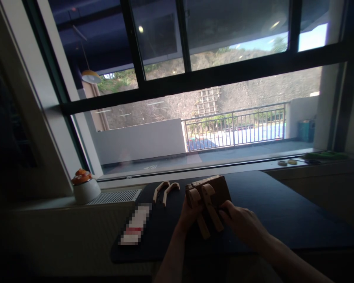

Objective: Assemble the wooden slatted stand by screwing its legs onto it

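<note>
A wooden figure (208, 192), blocky with two jointed limbs hanging toward me, sits over a dark table (277, 212) in front of a big window. My left hand (188, 216) is closed around its lower left side. My right hand (242, 224) grips it from the right, fingers curled against its underside. Two loose curved wooden pieces (165, 190) lie on the table just left of the figure, apart from both hands.
A flat white and red card or packet (135, 228) lies on the table's left part. A white pot with an orange lid (84, 184) stands on the sill beside a vent grille (115, 196). Small rings (286, 162) and a green thing (324, 155) rest on the right sill.
</note>
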Tool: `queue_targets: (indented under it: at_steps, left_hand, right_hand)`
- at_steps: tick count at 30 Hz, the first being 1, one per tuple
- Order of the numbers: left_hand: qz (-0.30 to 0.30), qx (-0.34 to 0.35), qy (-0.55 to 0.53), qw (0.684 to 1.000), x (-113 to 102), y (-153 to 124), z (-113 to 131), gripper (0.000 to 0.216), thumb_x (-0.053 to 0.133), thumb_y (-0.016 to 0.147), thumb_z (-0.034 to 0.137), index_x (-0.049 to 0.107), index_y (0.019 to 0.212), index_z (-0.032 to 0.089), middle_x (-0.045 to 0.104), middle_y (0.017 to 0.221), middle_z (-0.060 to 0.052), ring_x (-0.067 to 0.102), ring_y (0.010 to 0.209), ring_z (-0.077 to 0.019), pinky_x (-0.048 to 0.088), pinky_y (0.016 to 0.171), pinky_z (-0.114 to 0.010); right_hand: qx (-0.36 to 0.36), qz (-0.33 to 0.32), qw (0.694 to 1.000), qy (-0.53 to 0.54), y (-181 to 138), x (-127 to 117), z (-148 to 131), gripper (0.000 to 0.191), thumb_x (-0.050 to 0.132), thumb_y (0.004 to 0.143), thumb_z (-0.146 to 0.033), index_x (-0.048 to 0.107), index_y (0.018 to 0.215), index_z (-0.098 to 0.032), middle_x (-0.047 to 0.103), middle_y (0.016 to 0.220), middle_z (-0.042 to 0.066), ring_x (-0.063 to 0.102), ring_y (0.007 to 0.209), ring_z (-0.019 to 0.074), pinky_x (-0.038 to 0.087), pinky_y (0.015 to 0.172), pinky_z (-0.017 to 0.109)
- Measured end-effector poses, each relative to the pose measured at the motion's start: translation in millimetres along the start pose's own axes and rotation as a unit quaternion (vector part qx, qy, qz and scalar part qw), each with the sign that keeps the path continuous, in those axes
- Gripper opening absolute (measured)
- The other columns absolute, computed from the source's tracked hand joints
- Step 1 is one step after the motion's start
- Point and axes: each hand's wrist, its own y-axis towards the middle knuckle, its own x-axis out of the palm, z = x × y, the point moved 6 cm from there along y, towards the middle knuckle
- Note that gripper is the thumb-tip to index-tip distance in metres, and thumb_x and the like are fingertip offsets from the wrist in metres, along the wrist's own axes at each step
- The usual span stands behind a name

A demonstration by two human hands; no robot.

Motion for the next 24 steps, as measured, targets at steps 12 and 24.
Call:
queue_targets:
  at_steps: [12,24]
  left_hand:
    - [0.007,0.0,0.008,1.0,1.1,-1.0,1.4,0.063,0.08,0.055,0.024,0.055,0.112,0.016,0.067,0.093,-0.007,0.062,0.085,-0.0232,0.05,0.075,-0.032]
    - [-0.007,0.003,0.005,1.0,1.9,-2.3,2.1,0.064,0.077,0.06,0.021,0.05,0.117,0.016,0.065,0.095,-0.007,0.061,0.084,-0.0219,0.049,0.074,-0.031]
  right_hand:
    - [-0.068,0.003,0.995,-0.071,-3.8,-10.2,-15.4,0.024,0.053,0.078,-0.01,0.049,0.098,-0.021,0.066,0.081,0.0,0.065,0.07,0.0182,0.029,0.053,0.024]
    - [-0.047,0.05,0.992,-0.103,-5.1,-1.6,-7.7,0.015,0.047,0.093,-0.019,0.049,0.077,-0.019,0.064,0.063,0.0,0.065,0.058,0.0188,0.025,0.047,0.026]
